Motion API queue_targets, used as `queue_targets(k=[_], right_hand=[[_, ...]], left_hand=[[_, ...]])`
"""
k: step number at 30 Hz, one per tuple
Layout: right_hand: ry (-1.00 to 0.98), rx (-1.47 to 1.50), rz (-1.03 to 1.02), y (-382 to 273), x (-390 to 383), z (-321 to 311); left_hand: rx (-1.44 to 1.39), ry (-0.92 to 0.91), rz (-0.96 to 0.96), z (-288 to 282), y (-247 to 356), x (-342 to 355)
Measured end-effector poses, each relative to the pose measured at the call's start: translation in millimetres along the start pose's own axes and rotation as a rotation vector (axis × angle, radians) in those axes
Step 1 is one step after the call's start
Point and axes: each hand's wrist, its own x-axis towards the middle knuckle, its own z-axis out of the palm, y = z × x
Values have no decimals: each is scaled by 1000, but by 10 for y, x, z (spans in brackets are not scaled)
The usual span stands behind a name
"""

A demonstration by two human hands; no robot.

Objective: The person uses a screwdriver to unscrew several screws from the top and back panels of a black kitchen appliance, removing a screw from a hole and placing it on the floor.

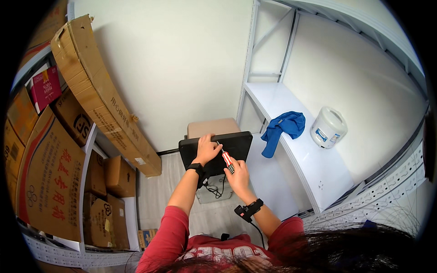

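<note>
A black flat panel (239, 144), like the back of a monitor, stands tilted in front of me. My left hand (207, 150) grips its upper edge, with the thumb side near the tip of a screwdriver. That screwdriver (227, 159) has a handle with red and white stripes and a dark starred end. My right hand (238, 178) is closed around the handle, its shaft pointing up and left at the panel's back. Whether the tip sits in a screw is too small to tell. Dark cables (217, 191) hang below the panel.
A brown box-like surface (213, 128) shows behind the panel. At right, a white shelf (306, 157) bears a blue cloth (284, 129) and a white plastic jug (328, 128). A tall carton (107, 100) leans at left beside shelving with several cardboard boxes (120, 177).
</note>
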Motion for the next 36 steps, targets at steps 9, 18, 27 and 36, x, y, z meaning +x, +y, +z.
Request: queue_targets(k=[9, 18, 27, 36], right_hand=[[-117, 74, 145, -87, 73, -61], [-21, -58, -75, -109, -5, -84], [-48, -40, 190, -47, -24, -11], [33, -107, 42, -165, 31, -97]], left_hand=[[-56, -116, -92, -64, -25, 34], [-15, 61, 30, 38, -82, -1], [-35, 25, -14, 9, 26, -34], [-28, 71, -12, 15, 9, -31]])
